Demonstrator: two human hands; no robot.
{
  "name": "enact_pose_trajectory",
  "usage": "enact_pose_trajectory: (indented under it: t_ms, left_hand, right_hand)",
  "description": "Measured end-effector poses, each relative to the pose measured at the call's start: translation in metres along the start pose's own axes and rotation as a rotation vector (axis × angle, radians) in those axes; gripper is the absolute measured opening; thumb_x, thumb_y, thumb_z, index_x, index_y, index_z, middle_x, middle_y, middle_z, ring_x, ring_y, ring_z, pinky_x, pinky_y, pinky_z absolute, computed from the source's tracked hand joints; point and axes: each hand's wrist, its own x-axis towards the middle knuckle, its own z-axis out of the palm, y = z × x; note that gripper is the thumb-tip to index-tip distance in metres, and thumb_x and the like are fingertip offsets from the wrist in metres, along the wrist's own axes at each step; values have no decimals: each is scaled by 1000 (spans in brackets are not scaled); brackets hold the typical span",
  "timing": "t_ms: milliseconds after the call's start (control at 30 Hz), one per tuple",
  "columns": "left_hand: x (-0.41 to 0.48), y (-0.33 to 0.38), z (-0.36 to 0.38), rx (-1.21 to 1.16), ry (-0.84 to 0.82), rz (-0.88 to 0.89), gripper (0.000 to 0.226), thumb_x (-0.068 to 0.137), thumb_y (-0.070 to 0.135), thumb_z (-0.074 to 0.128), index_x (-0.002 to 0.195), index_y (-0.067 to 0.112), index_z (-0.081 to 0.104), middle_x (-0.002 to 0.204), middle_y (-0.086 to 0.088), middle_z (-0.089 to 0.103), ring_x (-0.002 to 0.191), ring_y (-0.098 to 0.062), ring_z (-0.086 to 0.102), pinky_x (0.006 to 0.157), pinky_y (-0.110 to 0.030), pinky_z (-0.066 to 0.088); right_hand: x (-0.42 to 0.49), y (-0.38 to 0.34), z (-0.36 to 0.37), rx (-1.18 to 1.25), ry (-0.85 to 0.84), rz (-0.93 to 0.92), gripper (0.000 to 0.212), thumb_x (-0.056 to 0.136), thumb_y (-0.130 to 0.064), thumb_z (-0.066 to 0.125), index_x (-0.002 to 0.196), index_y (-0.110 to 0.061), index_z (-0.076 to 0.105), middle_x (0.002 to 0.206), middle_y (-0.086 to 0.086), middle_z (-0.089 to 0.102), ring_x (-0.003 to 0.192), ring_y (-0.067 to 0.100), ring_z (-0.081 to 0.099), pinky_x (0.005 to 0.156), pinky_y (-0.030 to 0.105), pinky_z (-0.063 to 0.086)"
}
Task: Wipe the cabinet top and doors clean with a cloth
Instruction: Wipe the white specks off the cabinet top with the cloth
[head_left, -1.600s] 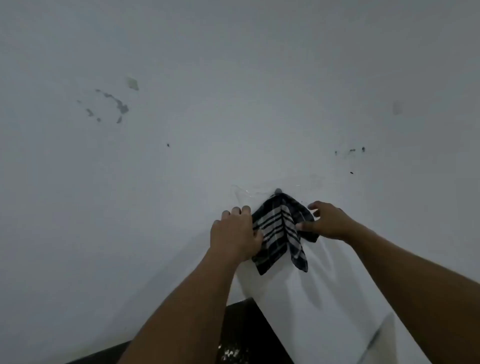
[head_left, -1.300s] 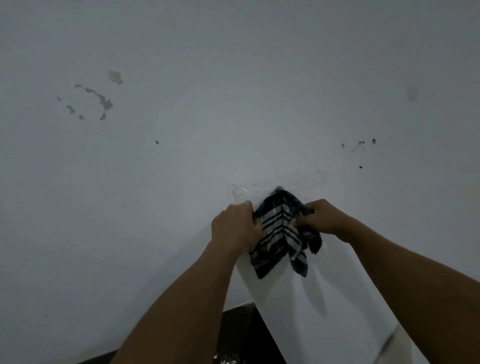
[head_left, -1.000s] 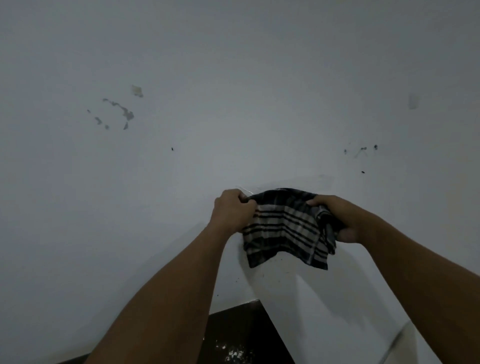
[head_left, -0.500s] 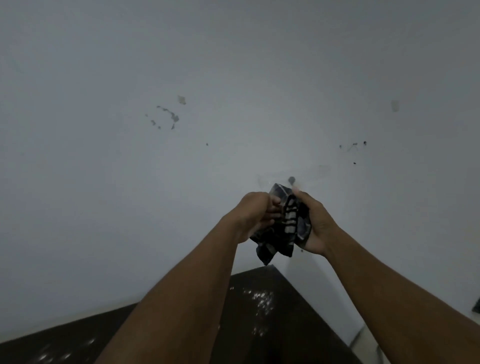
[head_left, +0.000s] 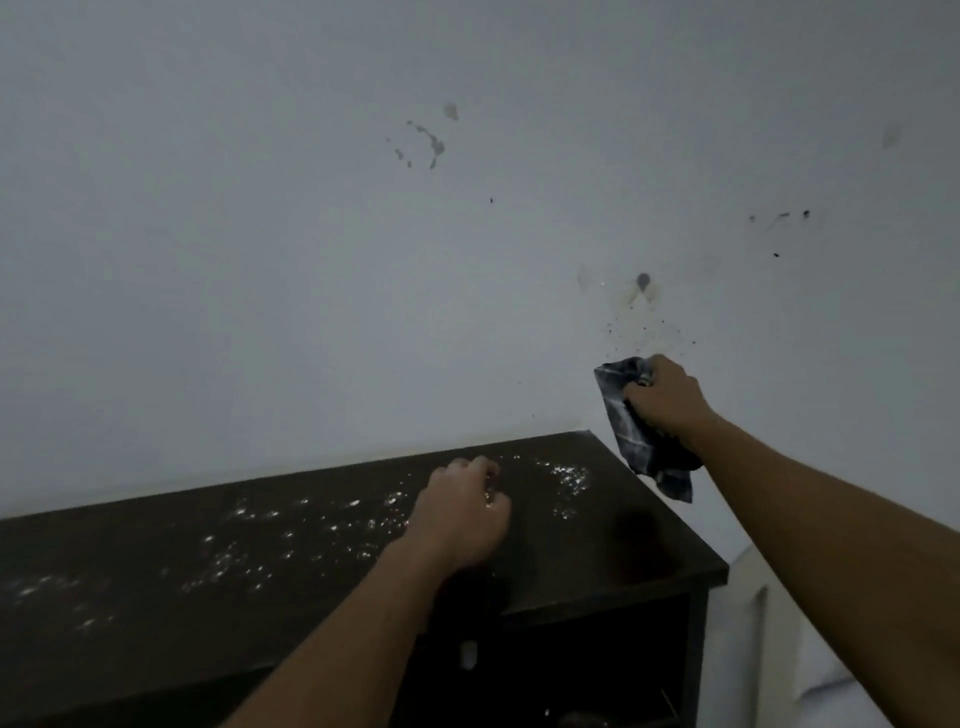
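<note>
Pale, blotched wall (head_left: 260, 260) backs a dark, flat cabinet top (head_left: 156, 597). A person's left hand (head_left: 462, 519) is poised over the top's far right part, fingers curled with nothing seen in them. Their right hand (head_left: 667, 400), raised beyond the right edge and clear of the surface, bunches a limp checked cloth (head_left: 631, 441) in closed fingers, probably readying a wipe of the glinting white specks (head_left: 569, 475).

The cabinet top (head_left: 130, 613) runs off the left edge, and the dim cabinet front (head_left: 571, 675) is cut by the near edge. The right hand (head_left: 667, 402) hides the middle of the cloth (head_left: 631, 441). The left hand (head_left: 462, 517) perhaps touches the top, but its fingertips are hidden.
</note>
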Motion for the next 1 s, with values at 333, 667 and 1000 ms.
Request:
enact_pose_trajectory:
  t_ms: [333, 667, 1000]
  left_hand:
    - [-36, -41, 51, 146, 190, -298, 61, 99, 57, 38, 150, 24, 40, 156, -11, 41, 152, -30, 20, 123, -48, 22]
    - [-31, -34, 51, 99, 223, -447, 54, 103, 47, 38, 151, 21, 39, 157, -13, 39, 151, -31, 20, 121, -46, 22]
    - [-38, -31, 53, 77, 283, -466, 54, 103, 43, 39, 151, 18, 39, 156, -13, 40, 152, -28, 21, 122, -47, 25]
  right_hand:
    - [15, 39, 88, -440, -339, -156, 52, 87, -55, 63, 124, -20, 54, 119, 11, 64, 105, 30, 59, 88, 39, 51]
    - [-1, 23, 125, -189, -357, -220, 25, 95, -29, 53, 89, -10, 67, 94, 13, 70, 84, 29, 63, 73, 34, 50]
    - [38, -2, 128, 27, -252, -170, 26, 96, -21, 51, 106, -2, 66, 111, 22, 67, 107, 38, 61, 81, 35, 44]
